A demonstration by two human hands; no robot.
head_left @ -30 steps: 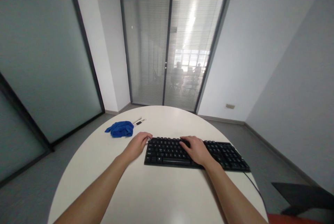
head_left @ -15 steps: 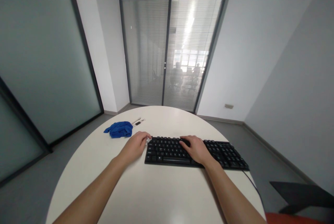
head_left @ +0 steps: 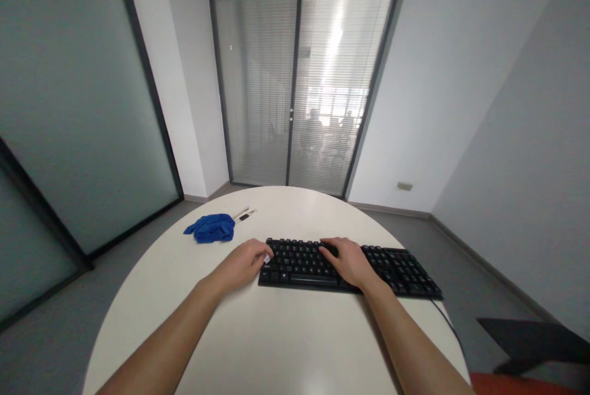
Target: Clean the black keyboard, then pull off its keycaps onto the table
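A black keyboard (head_left: pixel 308 278) lies on the round white table, turned slightly, with its number pad to the right. My left hand (head_left: pixel 246 263) is closed at the keyboard's left end, pinching a small white piece (head_left: pixel 267 258) against the edge keys. What this piece is made of is too small to tell. Across the keyboard's middle lies my right hand (head_left: pixel 348 262), its fingers along the far edge and its thumb on the keys, holding the keyboard. The palm and wrist cover some keys.
A crumpled blue cloth (head_left: pixel 212 228) lies at the table's left, beside thin white sticks (head_left: pixel 241 213) and a small dark-handled tool (head_left: pixel 244 217). The keyboard's cable (head_left: pixel 449 324) runs over the right table edge. A chair with a red seat (head_left: pixel 520 384) stands at lower right.
My left hand has moved from the keyboard's far left corner down along its left side, closer to me. The keyboard and my right hand have shifted slightly right.
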